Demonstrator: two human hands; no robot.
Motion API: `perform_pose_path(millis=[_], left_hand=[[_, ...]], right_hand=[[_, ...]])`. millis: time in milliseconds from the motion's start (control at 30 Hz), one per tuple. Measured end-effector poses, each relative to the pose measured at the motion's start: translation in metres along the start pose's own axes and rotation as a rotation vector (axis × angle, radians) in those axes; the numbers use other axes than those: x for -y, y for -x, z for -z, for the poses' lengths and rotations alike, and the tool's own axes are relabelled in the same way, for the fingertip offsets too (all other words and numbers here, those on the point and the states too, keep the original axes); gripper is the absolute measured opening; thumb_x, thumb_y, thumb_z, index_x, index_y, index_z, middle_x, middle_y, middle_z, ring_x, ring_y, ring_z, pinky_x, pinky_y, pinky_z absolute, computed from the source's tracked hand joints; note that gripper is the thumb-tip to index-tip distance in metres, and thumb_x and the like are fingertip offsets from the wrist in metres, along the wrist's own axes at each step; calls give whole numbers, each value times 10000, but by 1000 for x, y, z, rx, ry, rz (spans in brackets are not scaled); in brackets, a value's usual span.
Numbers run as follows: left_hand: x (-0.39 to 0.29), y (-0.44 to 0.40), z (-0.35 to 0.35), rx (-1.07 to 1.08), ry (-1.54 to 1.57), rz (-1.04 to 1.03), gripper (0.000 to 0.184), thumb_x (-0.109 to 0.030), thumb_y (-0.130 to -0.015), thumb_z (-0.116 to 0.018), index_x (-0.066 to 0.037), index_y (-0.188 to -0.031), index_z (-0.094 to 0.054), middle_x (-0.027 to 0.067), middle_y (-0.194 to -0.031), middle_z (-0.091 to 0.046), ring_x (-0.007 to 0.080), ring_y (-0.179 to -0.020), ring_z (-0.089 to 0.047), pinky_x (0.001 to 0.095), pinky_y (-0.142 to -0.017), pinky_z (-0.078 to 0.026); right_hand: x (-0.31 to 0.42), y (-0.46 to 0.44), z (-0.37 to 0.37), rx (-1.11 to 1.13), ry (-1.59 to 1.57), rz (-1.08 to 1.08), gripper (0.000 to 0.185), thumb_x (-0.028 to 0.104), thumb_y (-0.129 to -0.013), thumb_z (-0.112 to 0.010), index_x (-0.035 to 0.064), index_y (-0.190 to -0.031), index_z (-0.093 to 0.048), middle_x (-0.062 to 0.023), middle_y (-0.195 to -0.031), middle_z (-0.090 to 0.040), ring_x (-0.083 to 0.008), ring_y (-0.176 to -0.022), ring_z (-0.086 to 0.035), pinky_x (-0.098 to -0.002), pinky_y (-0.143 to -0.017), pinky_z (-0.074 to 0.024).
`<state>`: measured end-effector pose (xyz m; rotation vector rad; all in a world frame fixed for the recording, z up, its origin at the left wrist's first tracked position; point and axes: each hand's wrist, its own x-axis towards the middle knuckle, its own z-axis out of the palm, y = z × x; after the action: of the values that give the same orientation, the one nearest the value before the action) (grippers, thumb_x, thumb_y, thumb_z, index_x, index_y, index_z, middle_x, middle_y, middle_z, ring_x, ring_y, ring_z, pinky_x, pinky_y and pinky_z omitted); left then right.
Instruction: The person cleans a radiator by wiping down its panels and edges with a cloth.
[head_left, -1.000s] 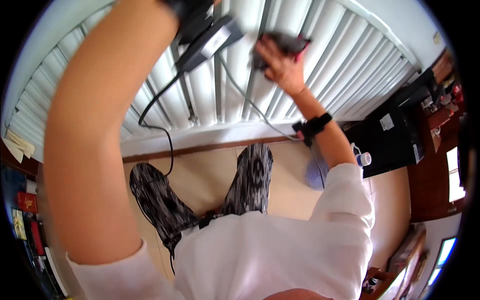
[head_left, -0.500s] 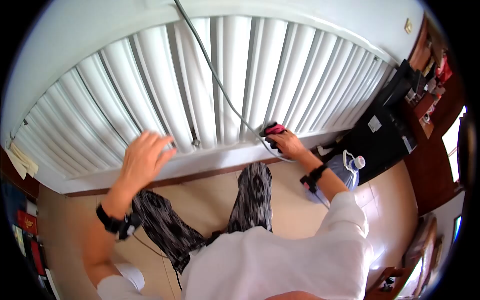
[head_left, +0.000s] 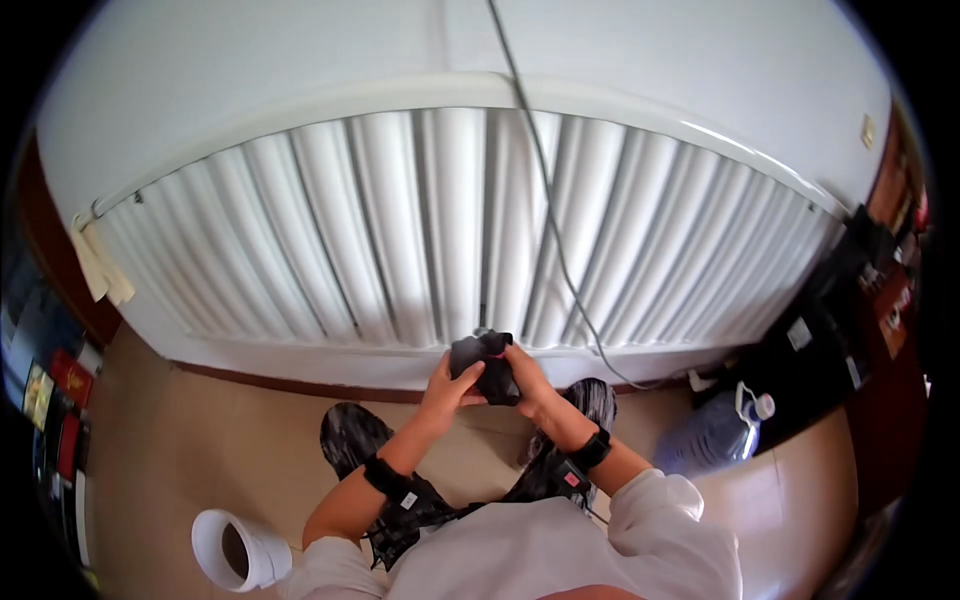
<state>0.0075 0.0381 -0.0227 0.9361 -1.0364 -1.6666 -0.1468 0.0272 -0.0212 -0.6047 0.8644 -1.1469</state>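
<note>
Both my hands hold a bunched black cloth point(head_left: 486, 372) with a bit of pink on it, low in front of the white radiator point(head_left: 455, 220). My left hand point(head_left: 445, 393) grips its left side, with the thumb laid across the front. On the opposite side my right hand point(head_left: 530, 380) has its fingers closed round the cloth; some of the fingertips are hidden behind it. My knees in patterned trousers are bent on either side below the hands.
A grey cable point(head_left: 550, 200) hangs across the radiator to the floor. At lower left stands a white bucket point(head_left: 268, 562) with something dark inside. A large water bottle point(head_left: 708, 435) is at right, beside a black cabinet point(head_left: 800, 365). A cream cloth point(head_left: 100, 265) hangs at the radiator's left end.
My right hand has brought the cloth leftward, away from the radiator's lower edge. My left hand, empty before, has come right and taken hold of it too. The view has shifted.
</note>
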Motion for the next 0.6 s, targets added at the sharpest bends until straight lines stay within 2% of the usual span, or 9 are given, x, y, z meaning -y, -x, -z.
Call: perform_pose_path(millis=[100, 233, 300, 367, 433, 500, 533, 567, 600], left_hand=[[10, -10, 16, -120, 6, 41, 428, -255, -888, -657, -38, -1220, -497, 77, -1036, -603, 197, -873, -643, 364, -643, -589], [-6, -5, 31, -202, -11, 78, 361, -263, -893, -649, -46, -1157, -533, 73, -983, -626, 182, -832, -650, 365, -618, -586], [-38, -4, 44, -275, 242, 5, 315, -279, -901, -637, -64, -1111, -544, 66, -949, -642, 173, -797, -652, 352, -585, -579], [-111, 4, 45, -246, 136, -289, 299, -284, -913, -622, -66, -1101, -539, 75, -986, -643, 174, -790, -653, 353, -552, -561], [-189, 13, 21, -446, -17, -719, 298, -234, -926, -609, -21, -1123, -540, 64, -983, -627, 139, -870, -614, 302, -751, -525], [-248, 10, 14, -516, -522, -1249, 261, -167, -905, -638, -9, -1099, -566, 42, -998, -625, 112, -889, -585, 252, -781, -473], [-269, 10, 0, -670, -676, -1248, 218, -164, -882, -668, -24, -1037, -603, 46, -966, -641, 112, -869, -586, 243, -743, -471], [-284, 4, -6, -747, -804, -1292, 180, -166, -847, -701, -69, -983, -636, 57, -929, -660, 144, -915, -596, 291, -816, -453], [-294, -13, 2, -865, -1105, -1495, 175, -161, -810, -724, -99, -955, -648, 38, -949, -675, 203, -1025, -580, 376, -936, -383]], right_hand=[[-9, -18, 13, 24, 294, 42, 314, 282, -989, -463, 69, -1213, -521, -67, -1090, -593, -138, -963, -582, -256, -799, -490], [-23, -34, 37, 116, 516, 197, 446, 307, -970, -507, 88, -1351, -426, -81, -1208, -552, -173, -1017, -576, -338, -745, -521], [-16, -13, 39, 35, 473, 231, 518, 306, -966, -524, 73, -1401, -366, -118, -1306, -504, -194, -1118, -546, -333, -785, -518], [-22, -11, 68, -14, 401, 203, 556, 293, -962, -537, 68, -1422, -319, -150, -1364, -464, -217, -1157, -543, -334, -786, -531], [-36, -9, 96, -45, 446, 217, 510, 275, -964, -537, 66, -1394, -357, -127, -1289, -533, -209, -1051, -604, -300, -752, -521], [-51, -8, 120, -42, 460, 205, 496, 261, -963, -541, 69, -1386, -367, -117, -1259, -557, -206, -1014, -622, -291, -742, -517], [-61, -11, 132, -43, 531, 240, 479, 252, -962, -544, 68, -1374, -381, -116, -1223, -582, -199, -976, -635, -288, -745, -516], [-68, -13, 138, -45, 603, 277, 463, 244, -961, -546, 67, -1361, -395, -115, -1187, -607, -191, -938, -648, -286, -748, -515], [-73, -14, 140, -32, 601, 281, 463, 244, -961, -546, 67, -1361, -395, -115, -1187, -607, -191, -938, -648, -286, -748, -515]])
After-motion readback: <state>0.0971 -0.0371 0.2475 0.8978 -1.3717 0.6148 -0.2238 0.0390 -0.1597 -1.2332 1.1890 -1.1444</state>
